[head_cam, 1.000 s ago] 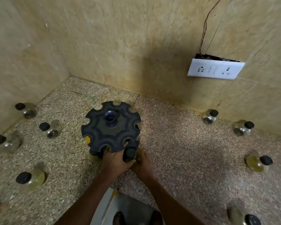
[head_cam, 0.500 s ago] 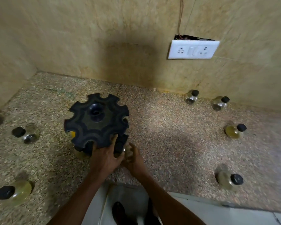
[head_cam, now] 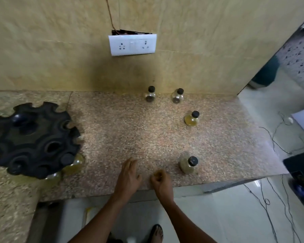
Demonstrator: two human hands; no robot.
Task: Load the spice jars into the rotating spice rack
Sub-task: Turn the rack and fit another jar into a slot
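Observation:
The black rotating spice rack (head_cam: 32, 137) stands at the left of the granite counter, with a black-capped jar (head_cam: 72, 162) seated in a slot on its near right side. Several black-capped glass jars stand loose on the right: a brownish one (head_cam: 188, 163) nearest me, a yellow one (head_cam: 191, 118), and two clear ones (head_cam: 150, 94) (head_cam: 177, 96) by the wall. My left hand (head_cam: 128, 176) lies flat on the counter, fingers apart, holding nothing. My right hand (head_cam: 161, 180) is curled into a loose fist, empty, just left of the brownish jar.
The granite counter (head_cam: 130, 130) ends at its front edge below my hands and at its right edge past the jars. A white socket plate (head_cam: 132, 44) is on the tiled wall. Cables and dark objects lie on the floor at right.
Both hands have left the rack and moved right across the counter; the jar stays in the rack slot. The view has swung right, showing the counter's right end and floor.

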